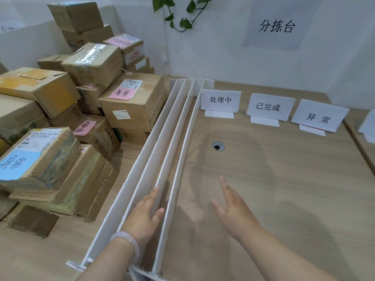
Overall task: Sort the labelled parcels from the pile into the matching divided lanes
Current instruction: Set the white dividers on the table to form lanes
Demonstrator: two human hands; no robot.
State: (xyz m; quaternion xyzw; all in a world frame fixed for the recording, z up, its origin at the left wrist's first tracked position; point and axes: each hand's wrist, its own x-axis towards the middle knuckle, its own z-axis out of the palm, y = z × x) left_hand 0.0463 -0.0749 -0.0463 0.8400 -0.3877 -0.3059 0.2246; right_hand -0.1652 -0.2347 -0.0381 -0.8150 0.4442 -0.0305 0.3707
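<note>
A pile of brown cardboard parcels (60, 110) fills the left of the table, some with pink or blue labels. One large parcel (134, 102) carries a pink label; a nearer parcel (38, 157) carries a blue one. Several white divider boards (162, 151) stand close together, running from the front edge to the back. My left hand (145, 216) lies flat on a middle board, fingers apart, holding nothing. Empty too, my right hand (233, 209) hovers over the bare table to the right of the boards with its fingers spread.
Three white sign cards (220, 101), (269, 107), (319, 116) stand in a row at the back right, a fourth partly cut off at the right edge. A cable hole (218, 146) sits in the wooden table (284, 189). A wall sign and plant hang behind.
</note>
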